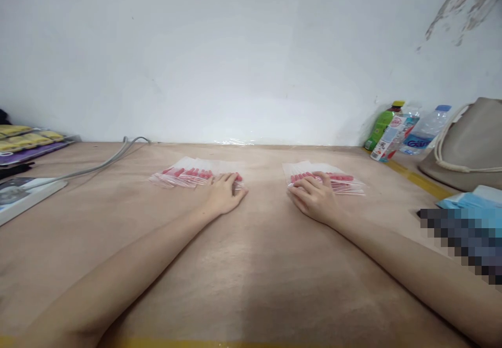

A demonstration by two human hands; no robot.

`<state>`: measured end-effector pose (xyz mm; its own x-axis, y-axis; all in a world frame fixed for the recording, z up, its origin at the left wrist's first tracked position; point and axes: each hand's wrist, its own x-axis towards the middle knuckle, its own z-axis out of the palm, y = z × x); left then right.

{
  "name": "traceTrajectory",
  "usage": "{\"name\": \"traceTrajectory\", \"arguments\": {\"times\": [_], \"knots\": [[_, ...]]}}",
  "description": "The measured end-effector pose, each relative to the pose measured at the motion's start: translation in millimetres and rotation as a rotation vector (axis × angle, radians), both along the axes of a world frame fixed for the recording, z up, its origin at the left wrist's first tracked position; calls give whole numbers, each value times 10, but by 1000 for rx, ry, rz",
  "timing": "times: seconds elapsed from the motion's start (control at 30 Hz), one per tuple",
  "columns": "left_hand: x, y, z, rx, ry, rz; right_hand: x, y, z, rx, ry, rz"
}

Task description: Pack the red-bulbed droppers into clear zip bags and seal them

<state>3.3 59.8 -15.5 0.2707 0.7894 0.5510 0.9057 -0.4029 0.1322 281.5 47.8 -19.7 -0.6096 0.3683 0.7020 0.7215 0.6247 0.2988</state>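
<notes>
Two fanned-out stacks of small clear plastic bags, with pinkish-red pieces inside, lie on the wooden table. My left hand (224, 195) rests on the right end of the left stack of bags (184, 174), fingers stretched forward and thumb out to the side. Over the front of the right stack of bags (345, 180) lies my right hand (316, 196), its fingers spread and slightly bent. Both palms face down, and neither hand grips anything that I can see. The bags directly under the fingers are partly hidden.
A grey cable (98, 166) crosses the left side to a white box (35, 196). Yellow-and-purple packs (35, 144) lie behind it. At the right stand a green bottle (382, 128), a carton (394, 138), a clear bottle (425, 131), a grey-beige bag (466, 144) and a blue packet (474, 206).
</notes>
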Motion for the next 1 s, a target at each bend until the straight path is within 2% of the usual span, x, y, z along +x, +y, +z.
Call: {"name": "traceTrajectory", "arguments": {"times": [0.13,0.23,0.4,0.47,0.73,0.87,1.0], "knots": [[386,-14,-63,-26,-11,-116,-251,126,16,-119,27,92],[506,-6,-76,-32,-22,-193,-357,211,9,-197,36,81],[383,92,-76,-48,-65,-237,-384,269,-8,-325,114,-71],[307,150,-66,-77,-62,-286,-372,269,-11,-369,122,-79],[89,206,38,-166,-40,-528,-302,240,-43,-432,272,94],[68,168,50,-143,-50,-534,-294,227,-32,-472,316,243],[92,136,41,-65,-56,-497,-302,217,-10,-515,299,269]]}}
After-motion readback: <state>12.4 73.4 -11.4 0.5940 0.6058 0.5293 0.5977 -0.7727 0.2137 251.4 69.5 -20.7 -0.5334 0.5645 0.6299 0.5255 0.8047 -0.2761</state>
